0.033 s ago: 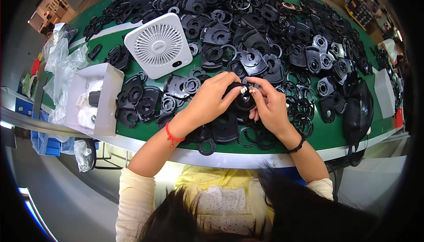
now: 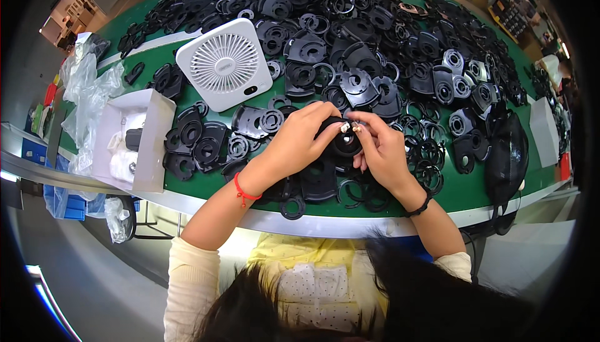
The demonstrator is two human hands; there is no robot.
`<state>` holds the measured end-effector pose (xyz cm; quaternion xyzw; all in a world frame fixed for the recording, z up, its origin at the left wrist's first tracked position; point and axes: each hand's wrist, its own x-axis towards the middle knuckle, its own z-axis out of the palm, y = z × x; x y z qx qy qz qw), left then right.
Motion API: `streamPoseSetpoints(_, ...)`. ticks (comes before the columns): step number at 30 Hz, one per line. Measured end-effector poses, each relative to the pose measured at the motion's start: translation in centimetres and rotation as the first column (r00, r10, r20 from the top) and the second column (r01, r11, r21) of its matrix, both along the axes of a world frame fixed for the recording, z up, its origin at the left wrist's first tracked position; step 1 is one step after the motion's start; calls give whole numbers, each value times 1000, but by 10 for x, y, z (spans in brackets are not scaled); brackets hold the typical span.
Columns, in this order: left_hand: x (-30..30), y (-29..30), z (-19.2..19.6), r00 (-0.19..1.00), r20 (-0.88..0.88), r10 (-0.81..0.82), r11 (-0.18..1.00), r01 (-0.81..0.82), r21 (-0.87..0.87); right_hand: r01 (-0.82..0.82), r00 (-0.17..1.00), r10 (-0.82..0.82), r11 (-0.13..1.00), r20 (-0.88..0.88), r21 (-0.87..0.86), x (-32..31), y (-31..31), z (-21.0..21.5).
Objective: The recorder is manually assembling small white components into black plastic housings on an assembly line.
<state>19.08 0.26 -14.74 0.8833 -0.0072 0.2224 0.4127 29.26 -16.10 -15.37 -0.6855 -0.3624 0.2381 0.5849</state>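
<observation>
Both my hands meet over the near middle of the table with a black round plastic part (image 2: 345, 145) between them. My left hand (image 2: 301, 137) grips its left side, thumb and forefinger closed near the top. The fingers of my right hand (image 2: 382, 151) are bent around the right side, thumb and forefinger pinched close to the left hand's fingertips. Much of the part is covered by my fingers. Around and below my hands lie similar black plates with round holes (image 2: 320, 179) and loose black rings (image 2: 428, 176).
A white square fan (image 2: 225, 67) stands tilted left of my hands. An open white box (image 2: 156, 139) holding wrapped items sits at the table's left edge, beside clear plastic bags (image 2: 94, 101). Black parts (image 2: 369, 20) heap across the far side. A black mesh bag (image 2: 506, 158) lies at right.
</observation>
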Motion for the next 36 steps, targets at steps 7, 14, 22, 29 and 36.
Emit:
streamPoseSetpoints(7, 0, -9, -1, 998, 20, 65, 997, -66, 31, 15, 991, -7, 998, 134, -61, -2, -1, 5)
streamPoseSetpoints(14, -1, -11, -3, 998, 21, 66, 997, -67, 42, 16, 998, -13, 998, 61, -53, -2, -4, 6)
streamPoseSetpoints(22, -1, -8, 6, 986, -19, 166, 970, -167, -174, 21, 981, -57, 981, 186, 191, 2, 5, 0)
streamPoseSetpoints(29, -1, -2, 3, 973, -159, 169, 922, -213, -324, -47, 831, -8, 995, 556, 84, 10, -1, 1)
streamPoseSetpoints(36, -3, 6, -2, 976, -217, -28, 832, -97, -547, -128, 839, 95, 991, 536, 25, 26, -9, 12)
